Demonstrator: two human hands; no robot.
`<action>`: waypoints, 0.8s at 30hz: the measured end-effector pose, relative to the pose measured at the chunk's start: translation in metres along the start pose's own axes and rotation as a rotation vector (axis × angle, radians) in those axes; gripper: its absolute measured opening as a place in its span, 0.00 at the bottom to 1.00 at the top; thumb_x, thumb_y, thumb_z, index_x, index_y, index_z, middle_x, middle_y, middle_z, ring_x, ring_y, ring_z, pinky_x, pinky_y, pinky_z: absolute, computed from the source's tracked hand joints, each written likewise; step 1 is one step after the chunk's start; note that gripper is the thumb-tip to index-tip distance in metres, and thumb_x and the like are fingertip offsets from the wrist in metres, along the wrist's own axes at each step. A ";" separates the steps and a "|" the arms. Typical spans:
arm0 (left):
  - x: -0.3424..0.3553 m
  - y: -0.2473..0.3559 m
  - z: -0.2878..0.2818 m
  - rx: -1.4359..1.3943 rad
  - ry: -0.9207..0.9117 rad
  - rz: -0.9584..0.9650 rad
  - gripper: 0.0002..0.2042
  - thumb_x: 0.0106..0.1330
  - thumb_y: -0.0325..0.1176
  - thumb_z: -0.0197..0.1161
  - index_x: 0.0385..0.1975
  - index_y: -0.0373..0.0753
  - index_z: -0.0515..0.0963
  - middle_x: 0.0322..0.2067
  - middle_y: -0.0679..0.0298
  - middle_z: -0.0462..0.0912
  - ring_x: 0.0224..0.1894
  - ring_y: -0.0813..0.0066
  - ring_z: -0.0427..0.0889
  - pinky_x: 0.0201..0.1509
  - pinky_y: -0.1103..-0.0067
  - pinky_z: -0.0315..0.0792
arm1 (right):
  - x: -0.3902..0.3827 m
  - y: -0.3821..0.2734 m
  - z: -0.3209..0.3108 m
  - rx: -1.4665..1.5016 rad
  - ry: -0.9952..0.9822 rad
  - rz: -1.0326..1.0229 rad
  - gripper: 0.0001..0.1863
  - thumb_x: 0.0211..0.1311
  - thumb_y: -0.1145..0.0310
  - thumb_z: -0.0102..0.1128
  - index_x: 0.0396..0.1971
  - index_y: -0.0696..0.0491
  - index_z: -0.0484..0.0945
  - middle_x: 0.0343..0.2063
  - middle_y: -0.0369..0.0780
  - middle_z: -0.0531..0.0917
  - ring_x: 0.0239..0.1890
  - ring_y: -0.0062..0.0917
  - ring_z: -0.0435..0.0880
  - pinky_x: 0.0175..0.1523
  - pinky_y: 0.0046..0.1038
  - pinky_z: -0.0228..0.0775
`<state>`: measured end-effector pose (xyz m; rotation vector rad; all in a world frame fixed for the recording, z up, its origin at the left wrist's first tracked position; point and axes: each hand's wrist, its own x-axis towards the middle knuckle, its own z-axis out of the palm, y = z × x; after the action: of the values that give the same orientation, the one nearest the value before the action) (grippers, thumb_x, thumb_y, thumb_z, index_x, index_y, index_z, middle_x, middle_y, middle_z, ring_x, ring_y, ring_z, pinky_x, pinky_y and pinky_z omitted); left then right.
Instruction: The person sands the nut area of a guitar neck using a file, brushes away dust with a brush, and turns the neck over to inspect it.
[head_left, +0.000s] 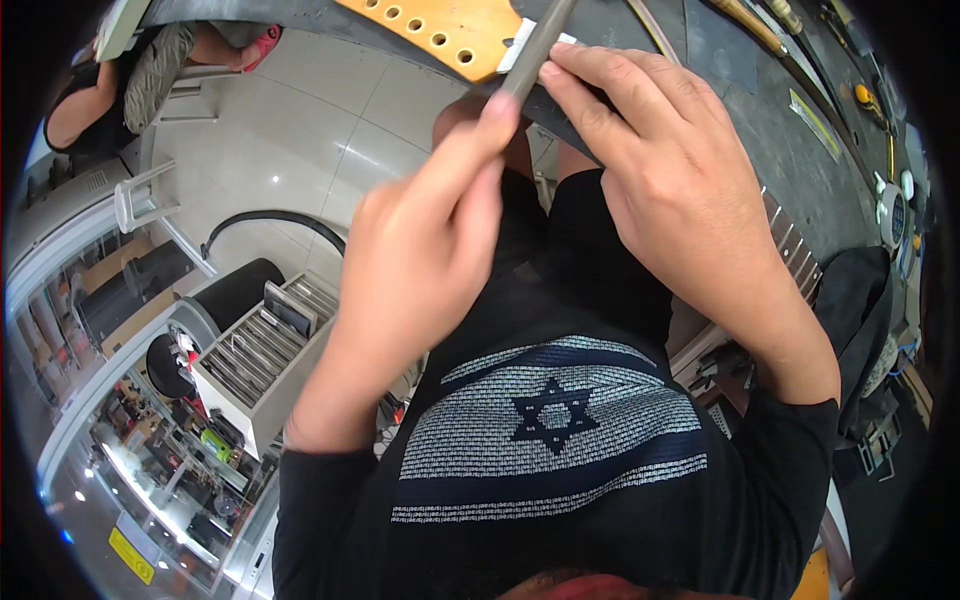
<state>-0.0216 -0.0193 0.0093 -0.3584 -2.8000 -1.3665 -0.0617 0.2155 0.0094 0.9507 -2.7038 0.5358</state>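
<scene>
A long grey file (540, 48) slants across the head end of a light wooden guitar neck (455, 32), which has a row of round holes. My left hand (425, 240) is closed around the file's near end, thumb along it, slightly smeared by motion. Under the file sits a small white piece (515, 45) at the end of the wood, partly covered. My right hand (665, 160) is bent over the bench, fingertips pinched together at the white piece's right end, close beside the file. Its thumb is mostly hidden.
The dark bench (730, 130) holds a wooden-handled tool (750, 25), a steel ruler (815, 125) and several tools at the right. A fretted neck (790, 240) lies by my right forearm. Left are a drawer of slim strips (265, 350), a black hose (270, 215) and a seated person (140, 85).
</scene>
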 end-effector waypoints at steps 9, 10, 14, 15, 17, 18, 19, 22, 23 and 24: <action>0.047 0.008 0.009 -0.016 -0.079 -0.101 0.19 0.84 0.19 0.62 0.72 0.31 0.83 0.48 0.61 0.93 0.40 0.83 0.82 0.50 0.82 0.79 | 0.000 0.000 -0.001 -0.011 -0.011 -0.011 0.34 0.58 0.83 0.70 0.68 0.56 0.86 0.68 0.39 0.85 0.70 0.38 0.84 0.75 0.44 0.76; 0.026 0.004 0.007 -0.010 -0.067 -0.075 0.19 0.84 0.19 0.62 0.72 0.31 0.83 0.49 0.61 0.93 0.41 0.83 0.83 0.51 0.82 0.79 | -0.002 0.000 -0.001 -0.015 -0.011 -0.002 0.34 0.57 0.83 0.70 0.68 0.56 0.86 0.68 0.39 0.85 0.70 0.38 0.84 0.75 0.44 0.76; -0.015 0.008 -0.014 -0.104 -0.097 -0.179 0.18 0.85 0.19 0.61 0.71 0.30 0.83 0.54 0.58 0.93 0.46 0.81 0.86 0.56 0.81 0.80 | -0.001 -0.003 0.002 -0.006 -0.007 -0.003 0.36 0.55 0.84 0.68 0.69 0.56 0.85 0.68 0.40 0.85 0.70 0.40 0.84 0.75 0.44 0.75; -0.018 0.008 -0.013 -0.120 -0.070 -0.191 0.18 0.85 0.19 0.61 0.71 0.30 0.83 0.54 0.58 0.93 0.46 0.81 0.85 0.56 0.81 0.80 | 0.000 -0.003 0.003 0.005 -0.008 -0.012 0.36 0.55 0.84 0.69 0.69 0.56 0.85 0.68 0.40 0.85 0.70 0.40 0.84 0.75 0.45 0.75; 0.026 -0.003 0.007 -0.068 -0.008 0.005 0.19 0.83 0.22 0.63 0.70 0.39 0.83 0.42 0.46 0.93 0.40 0.42 0.94 0.43 0.67 0.85 | -0.001 -0.006 0.000 -0.004 -0.005 -0.018 0.36 0.56 0.84 0.69 0.69 0.56 0.86 0.68 0.40 0.85 0.70 0.40 0.84 0.75 0.45 0.75; 0.043 -0.006 0.014 -0.089 -0.025 -0.015 0.19 0.83 0.22 0.63 0.70 0.39 0.83 0.44 0.46 0.93 0.40 0.42 0.94 0.43 0.68 0.85 | 0.000 -0.002 0.000 -0.008 -0.007 -0.015 0.35 0.56 0.84 0.69 0.69 0.56 0.86 0.68 0.40 0.85 0.70 0.40 0.84 0.75 0.45 0.75; 0.052 -0.008 0.016 -0.109 -0.042 -0.035 0.19 0.82 0.22 0.62 0.70 0.38 0.83 0.46 0.45 0.93 0.40 0.42 0.94 0.43 0.68 0.84 | 0.001 0.001 0.000 -0.013 -0.009 -0.012 0.35 0.56 0.84 0.69 0.69 0.56 0.86 0.68 0.40 0.85 0.70 0.40 0.84 0.75 0.45 0.75; 0.008 0.003 0.000 -0.041 -0.097 -0.083 0.18 0.86 0.20 0.60 0.71 0.30 0.83 0.61 0.59 0.93 0.57 0.80 0.88 0.64 0.79 0.80 | -0.003 0.002 0.000 -0.013 -0.012 0.006 0.35 0.56 0.84 0.68 0.69 0.56 0.86 0.68 0.40 0.85 0.70 0.40 0.84 0.75 0.44 0.75; -0.010 0.002 -0.008 -0.062 -0.081 -0.105 0.18 0.86 0.20 0.60 0.71 0.30 0.83 0.61 0.60 0.93 0.55 0.82 0.87 0.63 0.80 0.80 | -0.001 0.000 0.003 0.005 -0.002 -0.003 0.35 0.56 0.84 0.68 0.69 0.57 0.86 0.68 0.40 0.85 0.70 0.40 0.84 0.75 0.44 0.75; -0.021 0.004 -0.012 -0.099 -0.066 -0.122 0.18 0.86 0.20 0.60 0.71 0.30 0.83 0.60 0.60 0.93 0.53 0.83 0.86 0.61 0.81 0.79 | -0.001 -0.002 0.004 0.009 -0.001 -0.008 0.35 0.56 0.84 0.68 0.69 0.57 0.85 0.68 0.40 0.85 0.70 0.40 0.84 0.75 0.44 0.75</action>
<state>-0.0013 -0.0307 0.0178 -0.2415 -2.8573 -1.5499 -0.0604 0.2130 0.0058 0.9644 -2.6994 0.5460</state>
